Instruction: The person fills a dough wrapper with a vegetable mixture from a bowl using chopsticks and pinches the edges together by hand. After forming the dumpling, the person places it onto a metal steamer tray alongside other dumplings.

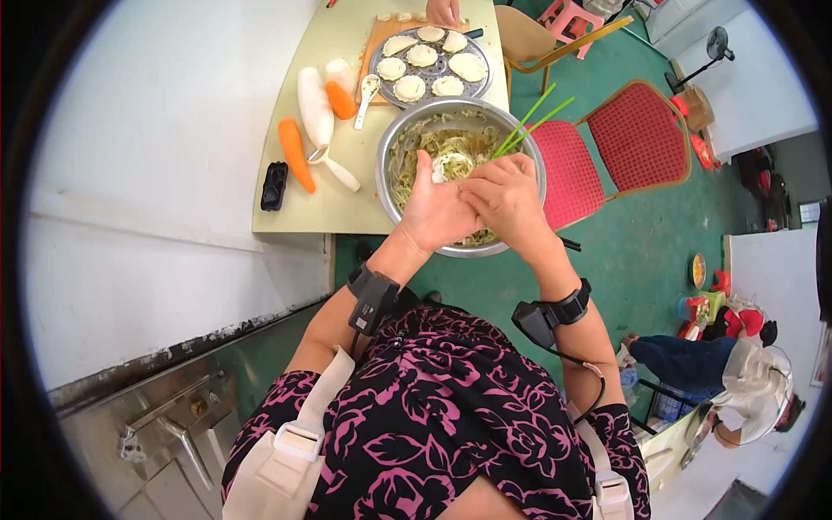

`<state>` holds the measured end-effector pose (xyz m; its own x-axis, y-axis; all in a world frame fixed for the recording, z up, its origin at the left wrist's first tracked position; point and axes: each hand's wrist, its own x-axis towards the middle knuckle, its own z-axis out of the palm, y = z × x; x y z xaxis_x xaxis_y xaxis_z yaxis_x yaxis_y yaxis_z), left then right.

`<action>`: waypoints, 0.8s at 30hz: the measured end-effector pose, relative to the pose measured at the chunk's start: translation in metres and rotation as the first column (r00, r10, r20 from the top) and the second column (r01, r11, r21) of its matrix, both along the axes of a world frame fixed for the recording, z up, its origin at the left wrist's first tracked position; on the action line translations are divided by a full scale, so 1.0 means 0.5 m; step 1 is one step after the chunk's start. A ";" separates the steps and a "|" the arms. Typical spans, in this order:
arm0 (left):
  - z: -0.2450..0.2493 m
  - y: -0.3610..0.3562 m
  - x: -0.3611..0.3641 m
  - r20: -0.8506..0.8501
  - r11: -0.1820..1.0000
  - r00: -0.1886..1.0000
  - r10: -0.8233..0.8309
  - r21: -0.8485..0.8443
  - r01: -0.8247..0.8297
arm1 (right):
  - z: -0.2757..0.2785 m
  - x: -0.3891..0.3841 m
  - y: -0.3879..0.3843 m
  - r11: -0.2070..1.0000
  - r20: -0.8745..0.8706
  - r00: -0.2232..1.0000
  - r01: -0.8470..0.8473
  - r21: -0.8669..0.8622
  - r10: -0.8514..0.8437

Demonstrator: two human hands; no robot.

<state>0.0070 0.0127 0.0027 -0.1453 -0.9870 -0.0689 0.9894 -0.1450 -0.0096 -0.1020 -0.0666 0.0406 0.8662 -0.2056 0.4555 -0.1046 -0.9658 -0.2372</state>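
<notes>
Over the near half of a large metal bowl (387, 130) my hands meet. My left hand (433, 211) lies palm up with its thumb stretched out, its fingertips hidden behind the other hand. My right hand (510, 198) has its fingers bent and pressed together against the left fingers; I cannot tell whether anything is between them. Shredded greenish filling (407, 165) fills the bowl, with a small white object (452, 163) in it beyond my hands. Green chopsticks (539, 121) slant up from the bowl's right side.
Behind the bowl, a round perforated tray (438, 69) holds several pleated dumplings; another person's hand (444, 11) is beyond it. A spoon (367, 97), white radish (315, 108), carrots (295, 154) and peeler (336, 169) lie left. A red chair (568, 169) stands right.
</notes>
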 end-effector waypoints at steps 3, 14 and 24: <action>-0.009 -0.003 0.001 0.010 1.000 1.000 0.003 0.010 -0.003 | 0.005 0.004 0.008 0.999 0.007 1.000 0.022 -0.034 -0.022; -0.035 0.008 0.014 0.140 0.999 0.989 -0.039 0.005 0.038 | -0.065 -0.134 -0.059 0.180 0.181 0.932 -0.128 0.975 -0.315; -0.059 0.019 -0.015 -0.038 0.999 0.999 0.004 -0.046 -0.006 | -0.052 -0.095 0.038 0.635 0.363 0.876 -0.088 0.767 -0.317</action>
